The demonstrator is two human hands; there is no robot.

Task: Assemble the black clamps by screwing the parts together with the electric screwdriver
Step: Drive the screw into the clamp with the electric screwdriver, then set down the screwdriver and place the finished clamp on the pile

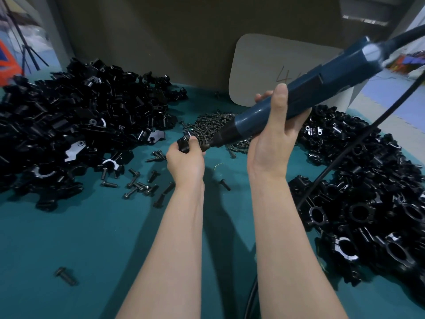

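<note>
My left hand (185, 158) grips a small black clamp (186, 141) above the green table (92, 238). My right hand (273, 134) is wrapped round the blue electric screwdriver (305, 88), which slants down to the left. Its dark tip (208, 145) meets the clamp at my left fingers. A big heap of loose black clamp parts (76, 125) lies at the left. A heap of black screws (213, 125) sits behind my hands. Assembled black clamps (358, 192) are piled at the right.
Loose screws (138, 185) are scattered on the table left of my left arm, one more (65, 276) near the front left. The screwdriver's black cable (358, 139) crosses over the right pile. A beige card (271, 72) leans on the back wall.
</note>
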